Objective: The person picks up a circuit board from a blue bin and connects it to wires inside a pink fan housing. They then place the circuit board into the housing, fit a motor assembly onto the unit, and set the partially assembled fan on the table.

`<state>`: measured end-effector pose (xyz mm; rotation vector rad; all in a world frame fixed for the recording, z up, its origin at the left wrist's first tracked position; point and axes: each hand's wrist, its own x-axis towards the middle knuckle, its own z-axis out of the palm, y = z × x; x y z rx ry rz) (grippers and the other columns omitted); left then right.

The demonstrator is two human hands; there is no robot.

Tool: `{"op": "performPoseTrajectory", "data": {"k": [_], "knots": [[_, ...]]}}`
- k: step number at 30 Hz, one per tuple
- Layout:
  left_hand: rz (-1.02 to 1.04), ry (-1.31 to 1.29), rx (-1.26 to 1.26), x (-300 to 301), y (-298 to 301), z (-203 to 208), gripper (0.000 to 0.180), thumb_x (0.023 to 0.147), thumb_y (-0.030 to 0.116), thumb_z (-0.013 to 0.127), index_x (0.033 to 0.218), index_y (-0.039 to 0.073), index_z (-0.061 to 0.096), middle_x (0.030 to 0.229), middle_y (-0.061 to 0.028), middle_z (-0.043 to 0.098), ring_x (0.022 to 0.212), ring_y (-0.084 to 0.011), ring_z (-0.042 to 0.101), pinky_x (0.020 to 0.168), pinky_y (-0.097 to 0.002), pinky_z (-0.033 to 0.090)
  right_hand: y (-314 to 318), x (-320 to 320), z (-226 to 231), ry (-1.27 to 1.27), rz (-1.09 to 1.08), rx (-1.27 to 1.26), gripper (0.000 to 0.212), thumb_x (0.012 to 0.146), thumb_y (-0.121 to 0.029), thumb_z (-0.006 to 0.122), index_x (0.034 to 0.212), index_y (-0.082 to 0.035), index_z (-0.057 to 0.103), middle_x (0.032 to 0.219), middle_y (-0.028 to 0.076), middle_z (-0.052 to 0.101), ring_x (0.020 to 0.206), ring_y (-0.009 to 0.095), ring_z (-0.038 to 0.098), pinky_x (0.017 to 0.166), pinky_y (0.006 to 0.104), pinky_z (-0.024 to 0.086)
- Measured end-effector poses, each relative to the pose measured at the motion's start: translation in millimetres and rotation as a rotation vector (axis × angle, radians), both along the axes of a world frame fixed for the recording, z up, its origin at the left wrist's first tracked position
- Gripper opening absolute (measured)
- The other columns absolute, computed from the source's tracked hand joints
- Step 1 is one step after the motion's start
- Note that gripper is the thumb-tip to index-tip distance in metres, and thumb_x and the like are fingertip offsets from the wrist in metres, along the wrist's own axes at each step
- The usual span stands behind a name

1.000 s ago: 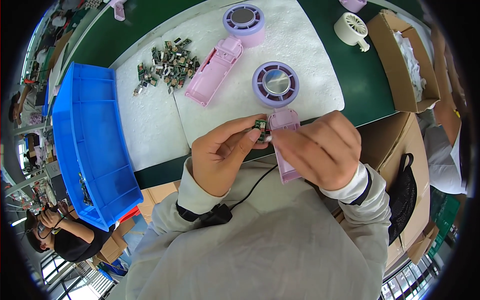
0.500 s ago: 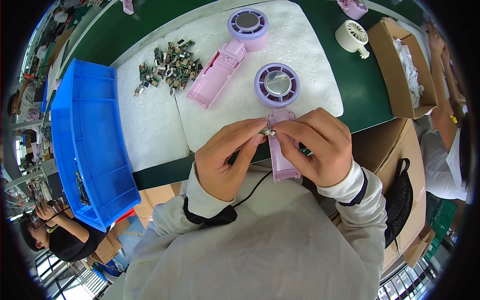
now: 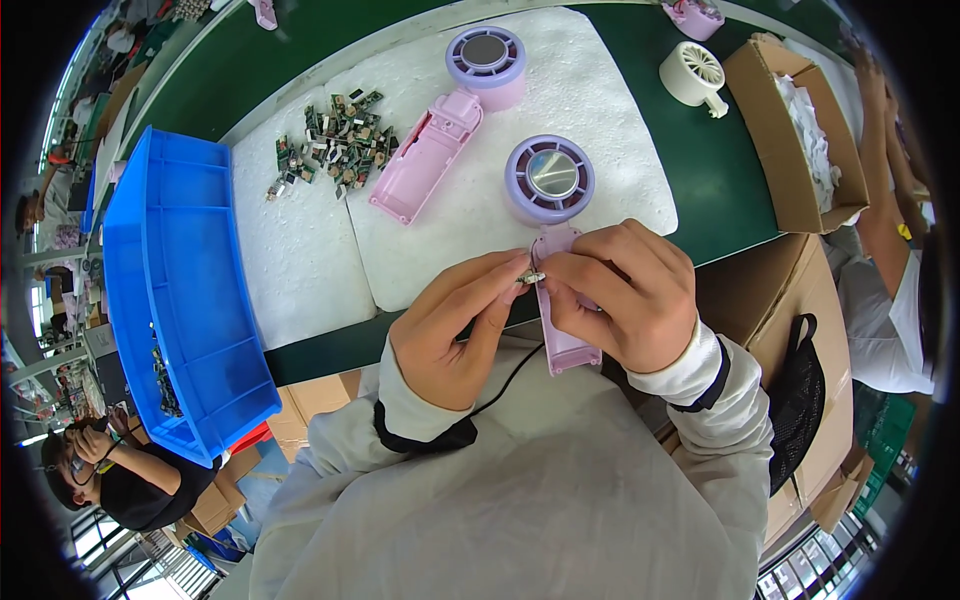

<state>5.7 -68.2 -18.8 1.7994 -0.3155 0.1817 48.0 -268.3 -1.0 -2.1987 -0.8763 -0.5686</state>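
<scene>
Between thumb and forefinger my left hand (image 3: 450,330) pinches a small green circuit board (image 3: 530,278). The fingertips of my right hand (image 3: 635,295) press together at the board's right end, on a tiny part too small to make out. Under both hands lies a handheld fan with a purple round head (image 3: 549,178) and an open pink handle shell (image 3: 571,350), partly covered by my right hand. Beyond my left hand rests a second handheld fan, with a purple head (image 3: 486,62) and an open pink handle (image 3: 428,158). A pile of loose circuit boards (image 3: 345,138) sits left of it.
White foam sheets (image 3: 300,255) cover part of the green table (image 3: 715,160). A blue bin (image 3: 200,300) with several boards stands at left. To the right are a cream fan part (image 3: 692,75) and a cardboard box (image 3: 757,120) holding white material. Other people work at both sides.
Both hands stay close together, with the board slightly lower and tilted differently. My right fingers have curled a little closer around its end. The view has shifted slightly.
</scene>
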Motion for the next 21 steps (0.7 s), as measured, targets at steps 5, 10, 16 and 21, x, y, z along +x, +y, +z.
{"op": "performPoseTrajectory", "data": {"k": [5,10,16,21], "knots": [[0.019,-0.115,0.121,-2.2,-0.8,0.3,0.033,0.095,-0.009,0.065,0.127,-0.002,0.069,0.121,-0.0179,0.071,0.1,-0.0223,0.073,0.084,-0.029,0.06,-3.0,-1.2,-1.9,0.006,0.039,0.047,0.031,0.063,0.002,0.079,0.092,-0.004,0.073,0.084,0.006,0.064,0.065,0.022,0.061,0.055,0.0317,0.049],[-0.009,-0.136,0.106,-2.4,1.1,-2.3,0.034,0.093,-0.01,0.067,0.126,-0.002,0.07,0.121,-0.0177,0.071,0.101,-0.0227,0.073,0.083,-0.0287,0.06,-2.5,1.2,-4.2,0.023,0.079,0.096,0.03,0.063,0.003,0.079,0.091,-0.003,0.072,0.082,0.006,0.064,0.065,0.022,0.061,0.054,0.032,0.049],[-0.025,-0.123,0.095,-2.6,4.1,-5.9,0.034,0.092,-0.01,0.068,0.125,-0.001,0.07,0.121,-0.0169,0.07,0.099,-0.0229,0.073,0.081,-0.0284,0.06,-2.2,0.1,-2.6,0.046,0.09,0.077,0.027,0.063,0.003,0.079,0.089,-0.003,0.07,0.08,0.006,0.063,0.063,0.022,0.06,0.052,0.0322,0.048],[-0.052,-0.158,0.123,-2.7,5.6,-5.9,0.036,0.092,-0.014,0.064,0.126,0.0,0.069,0.117,-0.0225,0.069,0.101,-0.0264,0.074,0.083,-0.0326,0.063,-3.8,0.3,-0.4,-0.009,0.09,0.016,0.025,0.064,0.002,0.078,0.087,-0.003,0.07,0.078,0.005,0.061,0.06,0.022,0.059,0.051,0.0325,0.047]]}}
